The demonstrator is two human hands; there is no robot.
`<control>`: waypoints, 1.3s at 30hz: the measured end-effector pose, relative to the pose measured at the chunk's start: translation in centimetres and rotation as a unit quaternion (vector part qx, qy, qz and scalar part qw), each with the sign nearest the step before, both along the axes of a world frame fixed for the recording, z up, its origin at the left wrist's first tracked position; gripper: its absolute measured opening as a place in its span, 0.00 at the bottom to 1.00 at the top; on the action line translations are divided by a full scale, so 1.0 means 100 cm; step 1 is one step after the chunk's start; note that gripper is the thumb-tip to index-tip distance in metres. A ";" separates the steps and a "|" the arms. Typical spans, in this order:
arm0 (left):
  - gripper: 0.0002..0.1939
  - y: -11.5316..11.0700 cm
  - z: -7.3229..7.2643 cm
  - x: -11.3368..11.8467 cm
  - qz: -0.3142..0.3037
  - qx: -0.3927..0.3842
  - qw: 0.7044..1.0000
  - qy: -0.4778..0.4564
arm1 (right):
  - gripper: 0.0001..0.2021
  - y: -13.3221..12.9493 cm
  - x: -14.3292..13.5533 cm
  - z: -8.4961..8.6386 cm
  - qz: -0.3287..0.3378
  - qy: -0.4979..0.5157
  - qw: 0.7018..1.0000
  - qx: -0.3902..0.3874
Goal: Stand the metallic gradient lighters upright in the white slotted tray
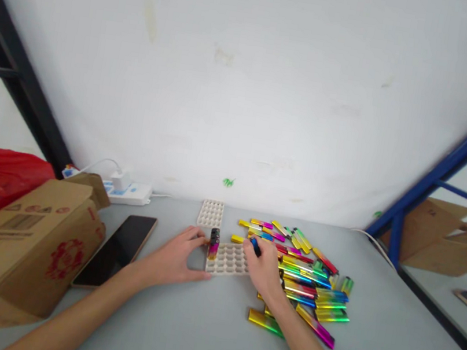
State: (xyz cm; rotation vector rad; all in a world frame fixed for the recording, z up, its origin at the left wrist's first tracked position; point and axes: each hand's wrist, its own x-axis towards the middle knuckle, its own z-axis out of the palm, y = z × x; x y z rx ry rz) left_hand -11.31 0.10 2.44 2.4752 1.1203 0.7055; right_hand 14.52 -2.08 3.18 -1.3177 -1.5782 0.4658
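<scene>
Left hand (179,260) steadies the beige pocketed plastic tray (227,260) near the grey bench's (175,330) far edge, fingers spread flat. Right hand (265,270) fingers pinch a dark blue lighter (255,246) over the tray.

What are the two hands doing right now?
Left hand: open, resting against the left edge of the tray.
Right hand: closed on a dark blue lighter over the tray.
</scene>
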 end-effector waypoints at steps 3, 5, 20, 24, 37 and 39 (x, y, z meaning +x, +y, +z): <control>0.28 0.001 0.000 0.000 -0.005 0.002 1.000 0.000 | 0.21 -0.003 0.002 0.004 0.043 -0.006 0.999 -0.018; 0.28 0.002 0.000 0.000 -0.008 0.002 1.000 0.000 | 0.20 -0.006 0.003 0.006 0.101 -0.019 0.994 -0.031; 0.26 0.003 -0.004 0.001 -0.015 0.005 1.000 -0.005 | 0.10 -0.010 -0.011 0.004 0.197 -0.248 0.948 -0.004; 0.25 0.003 -0.004 0.001 -0.025 0.010 1.000 -0.016 | 0.14 -0.016 -0.025 0.008 0.139 -0.398 0.906 0.042; 0.28 0.009 -0.008 -0.004 -0.017 0.017 1.000 -0.009 | 0.17 -0.010 0.018 0.013 0.038 -0.359 0.932 0.043; 0.29 0.009 -0.007 -0.003 -0.014 0.015 1.000 -0.003 | 0.18 0.000 0.044 0.018 -0.009 -0.361 0.933 0.005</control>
